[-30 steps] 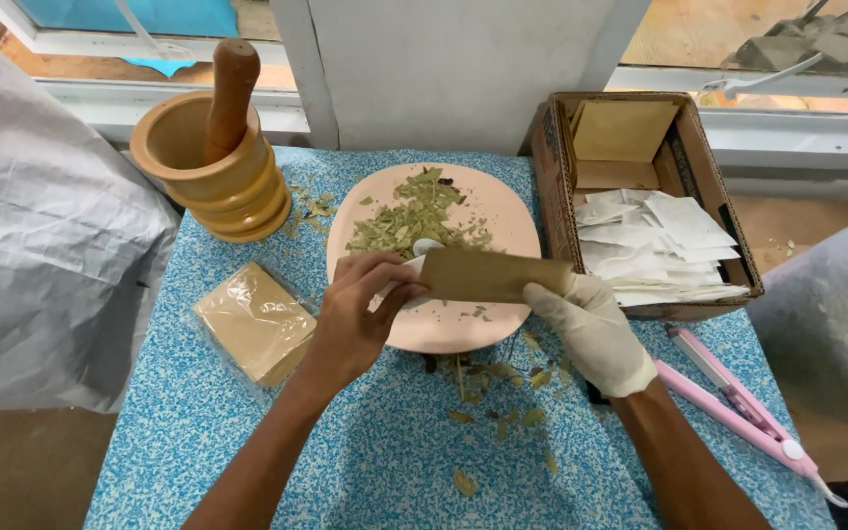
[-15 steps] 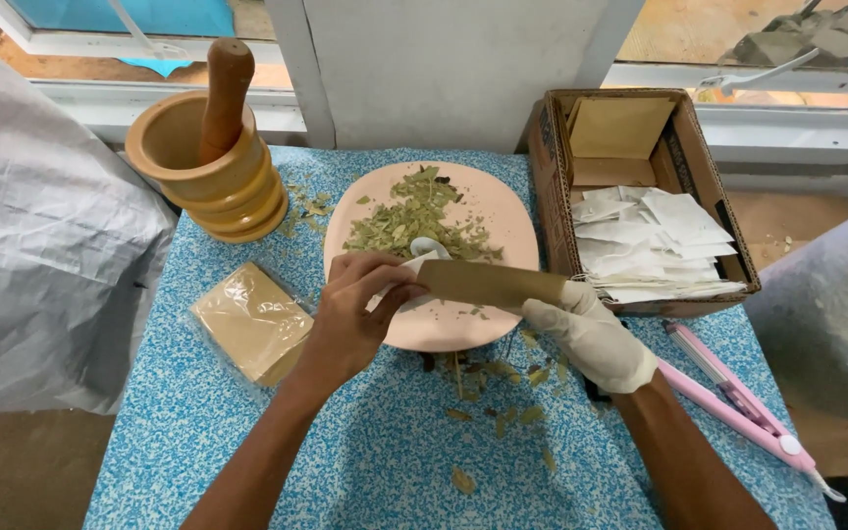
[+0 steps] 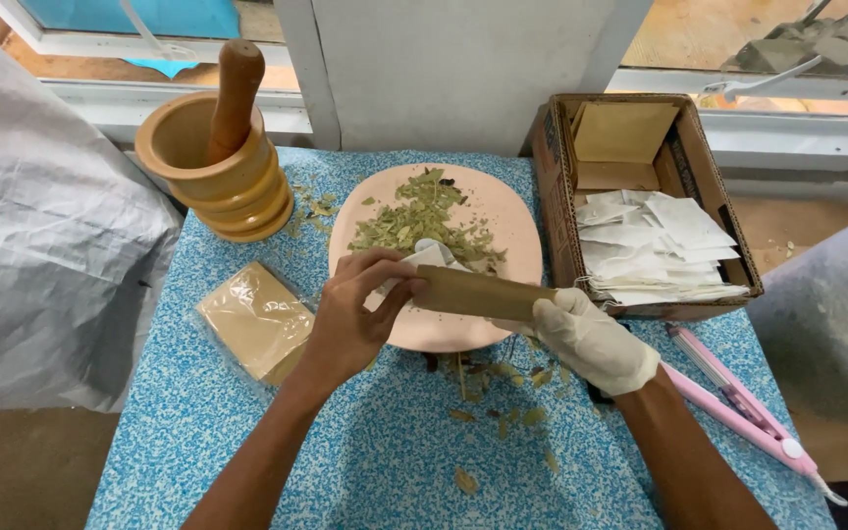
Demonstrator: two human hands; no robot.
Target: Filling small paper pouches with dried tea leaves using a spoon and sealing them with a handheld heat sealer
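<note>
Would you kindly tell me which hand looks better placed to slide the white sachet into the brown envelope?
Probably the left hand: its fingertips already pinch the white sachet at the open end of the brown envelope, above the pink plate. The gloved right hand is occupied supporting the envelope's far end.

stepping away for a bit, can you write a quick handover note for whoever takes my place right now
Left hand: bare, pinching a small white sachet at the open end of a brown paper envelope.
Right hand: in a white glove, holding the envelope's other end, level over the pink plate.
Things: crushed dried leaves heaped on the plate; more white sachets in the cardboard box on the right; wrapped stack of brown envelopes on the left; pink sealer at right edge; wooden mortar and pestle at back left.
Done: the sachet is at the envelope mouth.
Left: sachet not yet fully inside; envelope unsealed.
</note>
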